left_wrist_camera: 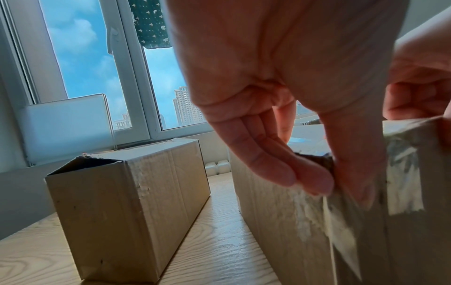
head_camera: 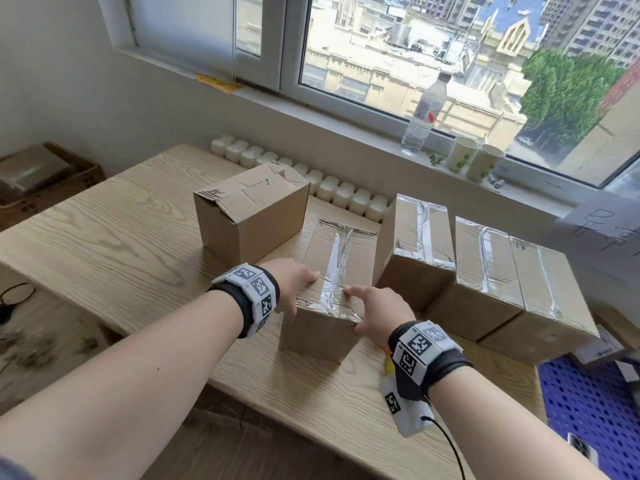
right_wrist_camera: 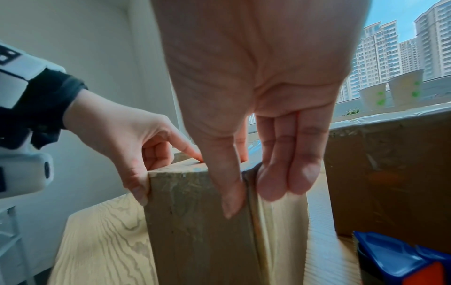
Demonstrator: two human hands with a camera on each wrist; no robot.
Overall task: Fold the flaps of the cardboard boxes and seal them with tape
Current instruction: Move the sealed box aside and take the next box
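The left hand [head_camera: 292, 287] and right hand [head_camera: 375, 311] grip the near top corners of the taped box [head_camera: 329, 292], thumbs down its front, on the counter [head_camera: 104, 220]. It looks light and stiff; hold the corners. Its long side points away, toward the window.

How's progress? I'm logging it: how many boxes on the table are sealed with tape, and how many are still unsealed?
Taped boxes: 4
Untaped box: 1
Total: 5
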